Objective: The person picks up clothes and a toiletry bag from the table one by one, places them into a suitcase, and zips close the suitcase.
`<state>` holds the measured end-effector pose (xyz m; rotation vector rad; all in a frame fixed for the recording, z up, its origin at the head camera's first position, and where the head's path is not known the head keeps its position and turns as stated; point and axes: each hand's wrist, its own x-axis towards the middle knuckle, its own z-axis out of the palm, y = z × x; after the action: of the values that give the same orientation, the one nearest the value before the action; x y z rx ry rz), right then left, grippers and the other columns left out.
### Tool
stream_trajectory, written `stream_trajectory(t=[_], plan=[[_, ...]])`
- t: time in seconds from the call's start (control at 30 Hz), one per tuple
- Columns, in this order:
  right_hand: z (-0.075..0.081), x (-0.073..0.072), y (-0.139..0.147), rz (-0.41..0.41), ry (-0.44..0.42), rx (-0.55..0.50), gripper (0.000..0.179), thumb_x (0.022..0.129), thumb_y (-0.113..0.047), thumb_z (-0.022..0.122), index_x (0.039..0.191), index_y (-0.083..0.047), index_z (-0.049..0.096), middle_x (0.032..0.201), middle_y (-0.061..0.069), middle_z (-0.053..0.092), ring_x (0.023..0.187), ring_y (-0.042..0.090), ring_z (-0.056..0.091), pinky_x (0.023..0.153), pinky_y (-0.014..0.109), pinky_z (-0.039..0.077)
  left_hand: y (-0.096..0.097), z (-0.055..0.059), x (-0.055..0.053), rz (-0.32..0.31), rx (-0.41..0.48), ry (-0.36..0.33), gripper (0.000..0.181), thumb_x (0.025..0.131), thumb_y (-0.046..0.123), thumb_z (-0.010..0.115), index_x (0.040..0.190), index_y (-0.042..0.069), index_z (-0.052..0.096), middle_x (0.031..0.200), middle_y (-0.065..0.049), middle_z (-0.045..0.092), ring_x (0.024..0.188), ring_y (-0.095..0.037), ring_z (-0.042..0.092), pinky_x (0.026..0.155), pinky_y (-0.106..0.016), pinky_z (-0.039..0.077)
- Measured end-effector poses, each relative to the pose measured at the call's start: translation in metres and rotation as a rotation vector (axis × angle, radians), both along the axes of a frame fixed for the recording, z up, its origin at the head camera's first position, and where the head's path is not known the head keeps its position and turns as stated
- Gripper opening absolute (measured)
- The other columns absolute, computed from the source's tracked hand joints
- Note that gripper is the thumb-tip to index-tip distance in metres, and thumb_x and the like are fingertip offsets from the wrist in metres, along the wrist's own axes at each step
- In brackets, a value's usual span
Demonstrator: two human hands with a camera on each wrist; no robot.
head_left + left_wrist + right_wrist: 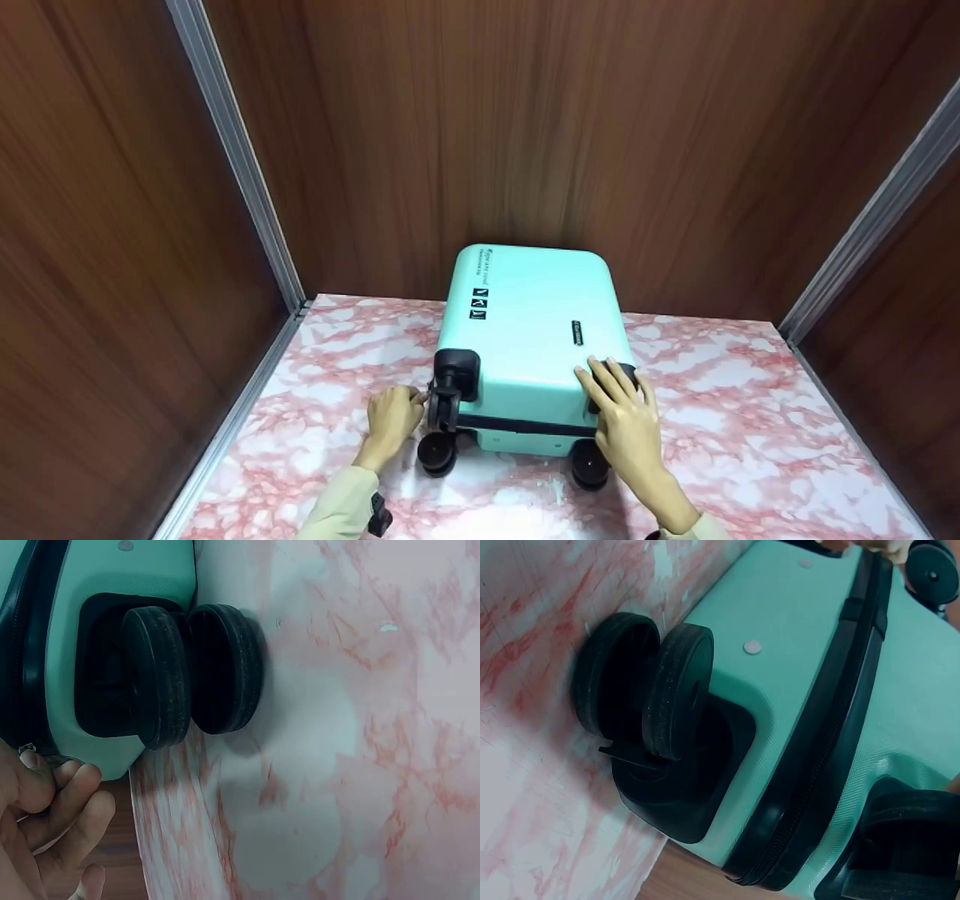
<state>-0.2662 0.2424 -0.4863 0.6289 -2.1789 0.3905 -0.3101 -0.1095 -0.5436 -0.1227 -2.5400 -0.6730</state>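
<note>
A mint-green hard-shell suitcase (532, 307) lies flat, its wheeled end towards me. At its near left corner my left hand (394, 416) pinches a small metal zipper pull (28, 748) between thumb and fingers, beside the black zipper band (31, 652). My right hand (630, 427) rests on the near right corner with fingers spread over the shell and a black wheel housing, partly hiding it. Black twin wheels (436, 453) stick out at the near end, and in the right wrist view another wheel pair (641, 686) shows beside the zipper seam.
The suitcase lies on a table with a red-and-white marbled top (360, 337). Brown wood-grain panels (510, 127) stand behind and at both sides, with grey metal strips (240, 157) along their corners. A black wrist device (380, 516) sits by the left sleeve.
</note>
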Motion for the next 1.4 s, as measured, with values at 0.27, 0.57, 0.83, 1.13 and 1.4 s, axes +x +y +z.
stream_trajectory(t=[0.27, 0.57, 0.83, 1.13, 1.4], plan=[[0.003, -0.002, 0.0, -0.002, -0.047, 0.032, 0.071, 0.072, 0.016, 0.054, 0.137, -0.012, 0.061, 0.141, 0.012, 0.055, 0.13, 0.038, 0.049, 0.101, 0.063, 0.029, -0.003, -0.005, 0.003, -0.084, -0.007, -0.007, 0.032, 0.089, 0.012, 0.069, 0.06, 0.014, 0.055, 0.055, -0.002, 0.057, 0.059, -0.033, 0.062, 0.059, -0.048, 0.047], [0.009, -0.001, 0.003, 0.022, -0.104, 0.038, 0.065, 0.077, 0.014, 0.055, 0.138, -0.011, 0.06, 0.142, 0.014, 0.054, 0.131, 0.04, 0.046, 0.1, 0.065, 0.029, -0.004, -0.007, 0.006, -0.176, 0.01, -0.033, 0.026, 0.096, 0.008, 0.06, 0.071, 0.012, 0.056, 0.058, 0.003, 0.054, 0.055, -0.023, 0.057, 0.06, -0.045, 0.046], [0.014, 0.002, 0.008, 0.11, -0.131, -0.056, 0.055, 0.079, 0.017, 0.064, 0.129, -0.006, 0.066, 0.136, 0.017, 0.058, 0.127, 0.043, 0.049, 0.101, 0.065, 0.029, -0.009, -0.013, 0.009, -0.211, -0.024, -0.031, 0.036, 0.096, 0.009, 0.062, 0.062, 0.014, 0.053, 0.053, 0.005, 0.048, 0.053, -0.021, 0.054, 0.062, -0.044, 0.046], [0.02, 0.002, 0.022, 0.18, -0.077, -0.197, 0.04, 0.079, 0.018, 0.064, 0.113, -0.002, 0.073, 0.124, 0.017, 0.065, 0.116, 0.04, 0.058, 0.104, 0.036, 0.038, -0.021, -0.012, 0.011, -0.19, -0.077, -0.004, 0.033, 0.094, 0.01, 0.064, 0.064, 0.014, 0.054, 0.054, 0.003, 0.05, 0.056, -0.026, 0.06, 0.062, -0.047, 0.046], [0.022, 0.003, 0.038, 0.126, -0.112, -0.203, 0.041, 0.078, 0.016, 0.069, 0.114, -0.004, 0.073, 0.122, 0.012, 0.066, 0.111, 0.031, 0.06, 0.095, 0.023, 0.038, -0.032, -0.004, 0.012, -0.192, -0.056, -0.025, 0.019, 0.094, 0.013, 0.066, 0.075, 0.012, 0.065, 0.059, 0.003, 0.057, 0.059, -0.024, 0.061, 0.062, -0.046, 0.047]])
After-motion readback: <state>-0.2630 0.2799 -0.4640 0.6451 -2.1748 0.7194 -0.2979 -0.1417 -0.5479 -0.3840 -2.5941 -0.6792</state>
